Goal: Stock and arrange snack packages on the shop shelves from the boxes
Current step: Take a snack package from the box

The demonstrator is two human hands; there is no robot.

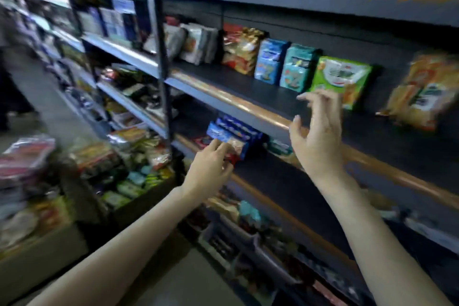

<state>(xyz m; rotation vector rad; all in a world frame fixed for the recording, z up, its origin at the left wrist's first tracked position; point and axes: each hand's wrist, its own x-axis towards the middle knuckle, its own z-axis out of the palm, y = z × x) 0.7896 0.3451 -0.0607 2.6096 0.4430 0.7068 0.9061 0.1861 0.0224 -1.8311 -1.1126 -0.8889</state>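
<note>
The dark middle shelf (236, 82) carries upright snack packs in a row: grey bags (198, 42), a red-gold bag (239, 49), two blue packs (269, 62), a green pack (340, 79) and an orange bag (422, 92). On the shelf below (273, 171), blue boxes (231, 134) stand near its front edge.

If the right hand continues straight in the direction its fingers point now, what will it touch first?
Most likely the green snack bag on the shelf: the right hand is open, its fingers just before the bag's lower edge. Depth is unclear.
</note>
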